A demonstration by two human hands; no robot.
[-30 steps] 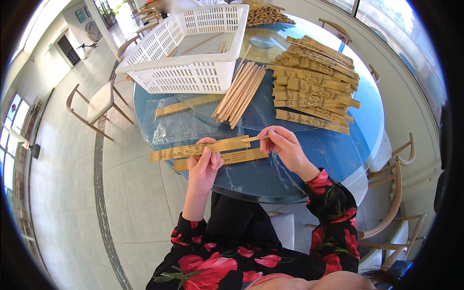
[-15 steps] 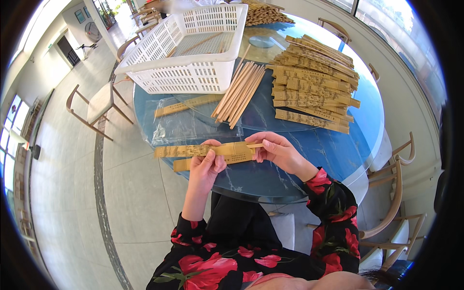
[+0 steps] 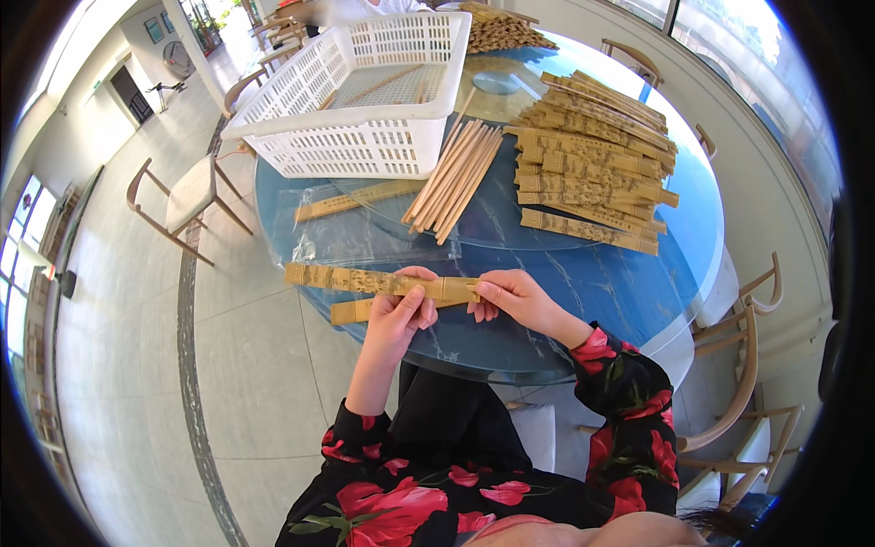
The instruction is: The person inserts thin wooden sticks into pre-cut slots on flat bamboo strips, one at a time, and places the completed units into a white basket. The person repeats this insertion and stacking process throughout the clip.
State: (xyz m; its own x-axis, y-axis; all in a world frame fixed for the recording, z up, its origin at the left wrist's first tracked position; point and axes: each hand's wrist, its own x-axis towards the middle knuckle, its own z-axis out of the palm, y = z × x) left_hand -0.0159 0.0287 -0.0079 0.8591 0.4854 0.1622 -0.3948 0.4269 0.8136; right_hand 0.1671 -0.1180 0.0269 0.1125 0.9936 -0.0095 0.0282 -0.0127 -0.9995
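Observation:
A long tan printed paper sleeve (image 3: 337,278) is held level above the table's near edge. My left hand (image 3: 401,310) is closed around its middle, thumb on top. At the sleeve's right end, my right hand (image 3: 518,299) pinches with thumb and forefinger, the other fingers curled below. Whether a wooden stick sits inside that end, I cannot tell. Under my hands another tan sleeve (image 3: 352,312) lies on the table, partly covered. Beyond them rests a bundle of pale wooden chopsticks (image 3: 460,178). To its right is a large heap of printed paper sleeves (image 3: 592,164).
A white plastic basket (image 3: 346,153) with a few sticks inside stands at the back left of the round blue table (image 3: 538,342). A clear plastic bag (image 3: 365,239) and a loose sleeve (image 3: 333,204) lie before it. Another brown pile (image 3: 510,32) sits farther back. Wooden chairs (image 3: 196,191) surround the table.
The wooden stick seen jutting from my right fingers at the sleeve's end is now mostly out of sight. My right hand has shifted slightly nearer, and the sleeve's left end has risen a little.

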